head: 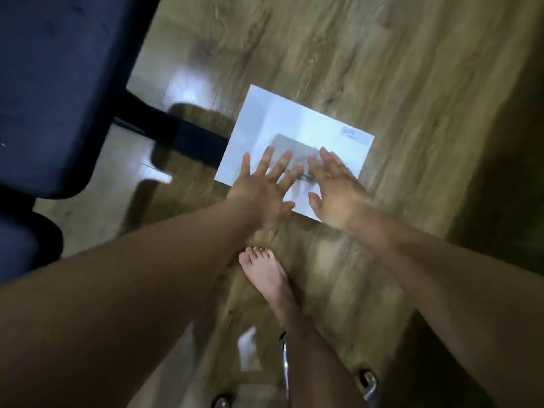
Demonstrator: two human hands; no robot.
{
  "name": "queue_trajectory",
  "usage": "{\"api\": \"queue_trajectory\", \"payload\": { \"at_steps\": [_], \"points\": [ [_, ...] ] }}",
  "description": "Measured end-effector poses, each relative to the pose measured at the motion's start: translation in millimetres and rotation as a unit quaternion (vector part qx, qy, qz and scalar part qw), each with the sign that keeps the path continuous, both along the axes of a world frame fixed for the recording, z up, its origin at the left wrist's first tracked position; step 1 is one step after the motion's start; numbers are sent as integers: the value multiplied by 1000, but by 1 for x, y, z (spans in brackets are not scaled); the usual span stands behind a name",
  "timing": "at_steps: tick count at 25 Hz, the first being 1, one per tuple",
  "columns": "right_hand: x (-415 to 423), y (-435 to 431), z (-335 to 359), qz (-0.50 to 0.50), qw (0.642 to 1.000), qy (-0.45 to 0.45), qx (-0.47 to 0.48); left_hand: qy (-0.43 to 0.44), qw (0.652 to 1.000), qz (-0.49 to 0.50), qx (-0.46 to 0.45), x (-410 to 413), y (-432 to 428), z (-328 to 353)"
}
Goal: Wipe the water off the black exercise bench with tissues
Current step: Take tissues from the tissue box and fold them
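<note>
**Both hands spread over the tissue pack**

The left hand (262, 188) and right hand (338, 191) reach down, fingers straight and spread, holding nothing. They are over a white tissue pack (297, 128) lying flat on the wood floor (382, 69). Blur hides whether they touch it. The black bench (59, 83) stands at upper left. A bare foot (265, 272) is below the hands.

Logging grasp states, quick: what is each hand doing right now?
Left hand: open, fingers spread over the white pack, holding nothing.
Right hand: open, over the same pack, holding nothing.
</note>
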State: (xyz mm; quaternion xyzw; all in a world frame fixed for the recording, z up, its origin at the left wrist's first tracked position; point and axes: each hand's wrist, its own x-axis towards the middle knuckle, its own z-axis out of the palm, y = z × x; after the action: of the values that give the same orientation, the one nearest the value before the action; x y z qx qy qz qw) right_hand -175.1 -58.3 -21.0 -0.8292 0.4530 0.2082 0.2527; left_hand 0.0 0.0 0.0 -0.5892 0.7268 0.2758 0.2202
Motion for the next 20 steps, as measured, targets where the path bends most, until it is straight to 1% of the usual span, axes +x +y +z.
{"api": "queue_trajectory", "payload": {
  "at_steps": [2,5,6,7,8,9,10,11,12,13,14,15,16,17,18,19,20],
  "points": [
    [-1,-5,-22,-25,999,-8,-21,-7,998,45,30,-1,-12,-17],
    [-8,2,-36,-14,995,2,-95,19,997,74,21,-15,-9,-28],
    [-4,6,-38,-17,995,3,-96,28,996,77,24,-20,7,-28],
    [0,11,-35,-28,996,-5,-81,58,992,109,36,-20,27,-24],
    [4,15,-28,-69,996,-22,-51,100,976,181,63,-18,46,-13],
    [7,19,-19,-134,989,-61,-20,171,933,300,98,-14,64,-2],
    [11,26,-7,-206,973,-105,11,244,855,437,139,-10,80,15],
    [15,38,11,-275,949,-146,53,312,749,562,163,-9,99,35],
    [22,54,36,-339,915,-186,117,366,630,664,167,-7,117,61],
    [30,74,67,-391,870,-232,193,409,528,728,155,-1,136,88],
    [40,99,102,-421,825,-272,261,449,455,754,154,7,155,112],
    [52,126,139,-430,785,-311,320,472,407,768,148,14,171,139],
    [64,157,173,-432,742,-346,379,483,367,783,140,22,189,166],
    [77,188,205,-439,687,-378,439,488,323,801,126,27,209,189],
    [87,217,230,-447,628,-399,498,506,269,811,116,35,233,210],
    [95,244,250,-456,566,-399,559,538,209,810,105,39,258,229],
    [99,269,264,-459,514,-389,611,572,146,800,107,41,282,251]
  ]
}}
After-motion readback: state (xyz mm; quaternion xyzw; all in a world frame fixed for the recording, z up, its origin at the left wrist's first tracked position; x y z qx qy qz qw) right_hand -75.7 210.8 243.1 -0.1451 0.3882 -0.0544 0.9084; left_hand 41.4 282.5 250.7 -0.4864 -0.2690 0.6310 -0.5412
